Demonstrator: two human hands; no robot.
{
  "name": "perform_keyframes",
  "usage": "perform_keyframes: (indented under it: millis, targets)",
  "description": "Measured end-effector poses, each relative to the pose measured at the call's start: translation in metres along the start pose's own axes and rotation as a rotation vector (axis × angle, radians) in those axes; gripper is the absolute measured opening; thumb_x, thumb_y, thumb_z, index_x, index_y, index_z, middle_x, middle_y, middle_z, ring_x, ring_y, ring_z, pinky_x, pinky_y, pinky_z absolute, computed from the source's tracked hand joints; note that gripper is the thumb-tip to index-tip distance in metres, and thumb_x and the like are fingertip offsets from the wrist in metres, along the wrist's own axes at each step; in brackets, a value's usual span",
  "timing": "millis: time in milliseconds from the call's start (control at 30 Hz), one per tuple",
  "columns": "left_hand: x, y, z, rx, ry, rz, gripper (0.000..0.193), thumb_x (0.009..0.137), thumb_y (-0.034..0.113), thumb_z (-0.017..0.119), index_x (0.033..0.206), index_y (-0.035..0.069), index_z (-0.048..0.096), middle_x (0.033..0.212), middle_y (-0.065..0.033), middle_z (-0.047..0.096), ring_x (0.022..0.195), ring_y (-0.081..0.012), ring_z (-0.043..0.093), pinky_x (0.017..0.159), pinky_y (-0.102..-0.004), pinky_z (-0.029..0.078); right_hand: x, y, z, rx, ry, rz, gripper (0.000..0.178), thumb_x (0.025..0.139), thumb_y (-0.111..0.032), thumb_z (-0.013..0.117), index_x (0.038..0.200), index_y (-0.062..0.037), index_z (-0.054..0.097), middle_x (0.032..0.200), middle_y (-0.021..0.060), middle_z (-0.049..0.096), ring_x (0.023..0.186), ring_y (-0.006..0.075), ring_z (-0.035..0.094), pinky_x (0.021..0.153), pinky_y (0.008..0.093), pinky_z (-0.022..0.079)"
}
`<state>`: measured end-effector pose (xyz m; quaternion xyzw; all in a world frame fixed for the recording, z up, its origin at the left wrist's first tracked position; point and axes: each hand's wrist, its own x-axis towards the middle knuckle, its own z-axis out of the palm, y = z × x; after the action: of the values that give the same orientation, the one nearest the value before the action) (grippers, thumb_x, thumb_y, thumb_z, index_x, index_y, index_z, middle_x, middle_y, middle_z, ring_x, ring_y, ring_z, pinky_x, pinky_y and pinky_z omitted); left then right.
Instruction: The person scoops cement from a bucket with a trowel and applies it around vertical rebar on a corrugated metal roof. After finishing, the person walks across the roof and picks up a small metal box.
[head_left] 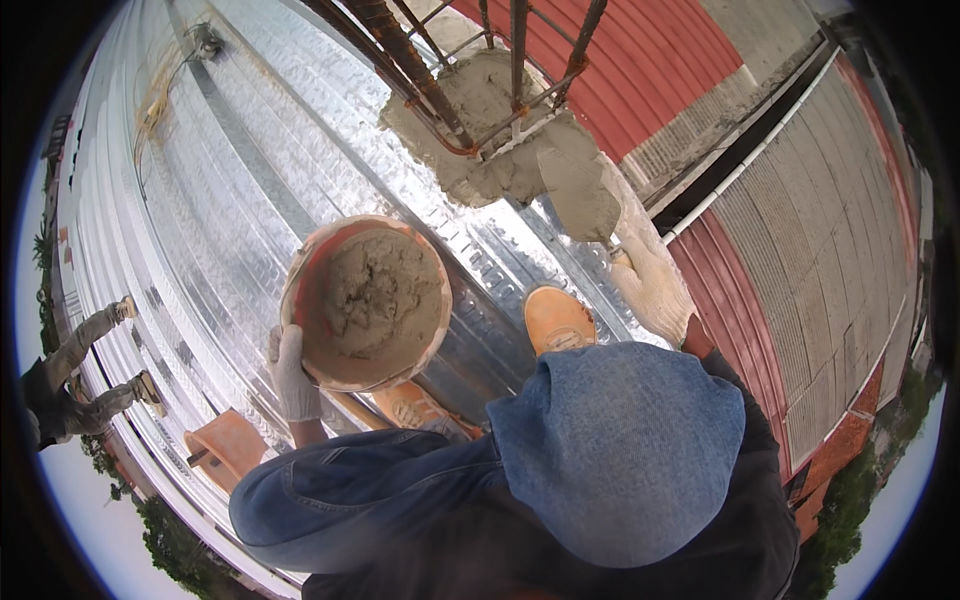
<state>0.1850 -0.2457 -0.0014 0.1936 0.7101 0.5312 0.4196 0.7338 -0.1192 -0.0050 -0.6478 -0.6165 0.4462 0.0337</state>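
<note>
My left hand [294, 375], in a pale knit glove, grips the near left rim of a bucket [440, 290]. Grey wet mortar [372, 290] fills much of that bucket, its surface rough and lumpy. Over to the right, my gloved right hand [652, 290] is closed around the handle of a trowel [580, 195]. The trowel's blade is smeared with mortar and lies against the edge of a spread mortar patch [470, 180]. Rusty rebar [518, 60] rises out of this patch, tied with cross bars.
Ribbed shiny metal decking [250, 170] stretches left, with an orange container [228, 448] and tangled wire [155, 105] on it. Another person's legs [95, 365] stand at far left. Right of the deck, lower red and grey roofs [820, 260] border a dark gap [690, 200]. My orange shoes [558, 318] flank the work.
</note>
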Motion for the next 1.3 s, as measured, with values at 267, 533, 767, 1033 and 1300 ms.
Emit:
perform_keyframes:
  millis: [267,533,767,1033,1300]
  targets:
    - [0.008,-0.005,-0.011,-0.002,-0.079,0.034,0.008,0.112,0.017,0.078,0.109,0.009,0.076,0.105,0.0036,0.074,0.094,-0.0057,0.064,0.086,-0.0262,0.054,0.018,0.015,0.013,0.052,0.257,-0.149,0.037,0.108,-0.024,0.059,0.128,0.0048,0.070,0.124,0.0351,0.072,0.118,0.0528,0.069,0.103,0.0576,0.054]
    - [0.002,0.001,0.000,-0.002,-0.019,0.027,0.011,0.112,0.017,0.078,0.105,0.010,0.074,0.103,0.0052,0.072,0.092,-0.0050,0.061,0.085,-0.0263,0.052,0.050,0.038,0.016,-0.001,0.031,-0.099,0.044,0.111,-0.035,0.059,0.122,0.0050,0.074,0.111,0.0328,0.077,0.111,0.0498,0.074,0.100,0.0548,0.056]
    - [0.008,-0.004,-0.001,-0.033,-0.058,0.002,0.009,0.112,0.017,0.078,0.107,0.010,0.076,0.105,0.0047,0.074,0.093,-0.0063,0.065,0.087,-0.0269,0.054,0.131,0.022,0.001,0.001,0.068,-0.277,0.051,0.115,-0.042,0.059,0.119,0.0061,0.074,0.107,0.0272,0.077,0.108,0.0449,0.076,0.098,0.0533,0.056]
    - [-0.006,0.013,0.017,-0.008,0.031,-0.019,0.011,0.111,0.018,0.080,0.107,0.010,0.075,0.105,0.0033,0.074,0.091,-0.0065,0.065,0.085,-0.0266,0.056,0.173,-0.028,0.004,-0.068,0.004,-0.081,0.060,0.111,-0.046,0.055,0.120,0.0100,0.075,0.122,0.0382,0.075,0.124,0.0527,0.071,0.109,0.0576,0.054]
    - [0.007,-0.009,-0.011,-0.049,-0.028,-0.015,0.015,0.111,0.018,0.080,0.101,0.011,0.070,0.098,0.0059,0.067,0.087,-0.0040,0.057,0.080,-0.0245,0.049,0.151,-0.033,0.033,0.225,0.019,0.133,0.052,0.116,-0.046,0.053,0.108,0.0018,0.070,0.083,0.0115,0.071,0.064,0.0223,0.069,0.061,0.0422,0.056]
